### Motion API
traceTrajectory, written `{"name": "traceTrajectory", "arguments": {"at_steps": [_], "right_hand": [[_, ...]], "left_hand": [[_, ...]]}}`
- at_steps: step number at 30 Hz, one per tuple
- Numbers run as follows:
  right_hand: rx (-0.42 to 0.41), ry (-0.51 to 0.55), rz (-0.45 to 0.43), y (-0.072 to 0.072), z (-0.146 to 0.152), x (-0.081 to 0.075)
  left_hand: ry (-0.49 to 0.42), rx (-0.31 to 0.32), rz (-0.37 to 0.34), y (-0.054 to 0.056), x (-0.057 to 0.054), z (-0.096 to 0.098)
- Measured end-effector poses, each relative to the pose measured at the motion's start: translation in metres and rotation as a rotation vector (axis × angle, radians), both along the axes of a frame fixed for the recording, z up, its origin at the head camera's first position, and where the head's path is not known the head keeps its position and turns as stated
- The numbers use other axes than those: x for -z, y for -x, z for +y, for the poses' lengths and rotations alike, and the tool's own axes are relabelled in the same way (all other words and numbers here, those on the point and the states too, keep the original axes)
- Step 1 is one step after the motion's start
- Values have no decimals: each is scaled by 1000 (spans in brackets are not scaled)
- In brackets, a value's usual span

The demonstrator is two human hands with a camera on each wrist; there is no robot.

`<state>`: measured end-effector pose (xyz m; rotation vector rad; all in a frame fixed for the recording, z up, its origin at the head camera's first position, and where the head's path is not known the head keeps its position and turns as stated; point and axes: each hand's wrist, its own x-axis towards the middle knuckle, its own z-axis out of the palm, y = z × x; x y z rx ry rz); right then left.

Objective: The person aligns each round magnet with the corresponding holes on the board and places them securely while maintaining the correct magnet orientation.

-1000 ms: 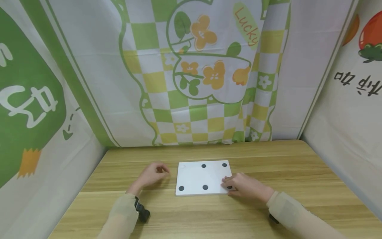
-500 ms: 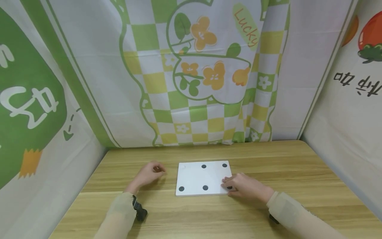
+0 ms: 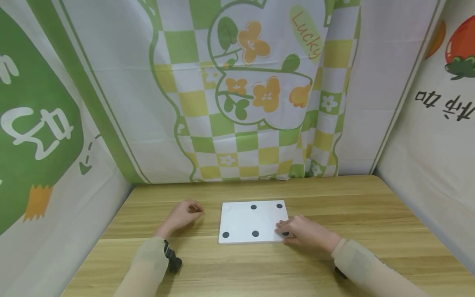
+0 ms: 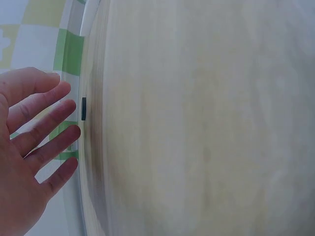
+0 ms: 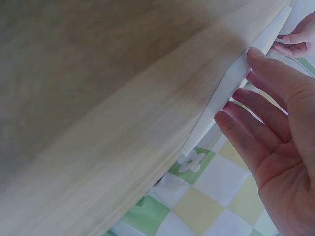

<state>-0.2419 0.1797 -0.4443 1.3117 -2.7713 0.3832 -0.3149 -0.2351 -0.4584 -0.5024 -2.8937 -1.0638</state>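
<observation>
A white rectangular board [image 3: 241,218] lies on the table. Several black discs [image 3: 255,233] sit on it, and its far left corner shows a faint pale round mark. Left of the board, my left hand [image 3: 182,215] is low over the table; in the left wrist view its fingers are spread. Just beyond those fingertips a loose black disc [image 4: 83,108] lies flat on the wood, apart from them as far as I can see. My right hand [image 3: 306,231] rests at the board's right end, fingertips on top and thumb by the near edge, partly covering a corner disc.
The wooden table [image 3: 230,270] extends around the board on all sides. A checked green and yellow curtain [image 3: 256,144] hangs at its back edge, with printed cloth walls at left and right. A dark strap device [image 3: 172,258] is on the left wrist.
My left hand has drifted a little to the left, away from the board, and its fingers have loosened around the dark disc. The right hand and the board stay where they were.
</observation>
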Motion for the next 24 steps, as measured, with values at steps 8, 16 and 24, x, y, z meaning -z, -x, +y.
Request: {"name": "traceTrajectory", "arguments": {"at_steps": [8, 16, 24], "right_hand": [[0, 4, -14, 0, 0, -1], [-2, 11, -25, 0, 0, -1], [10, -3, -18, 1, 0, 1]], "left_hand": [[0, 20, -16, 5, 2, -2], [-5, 42, -27, 10, 5, -6], [-47, 66, -36, 17, 10, -13]]}}
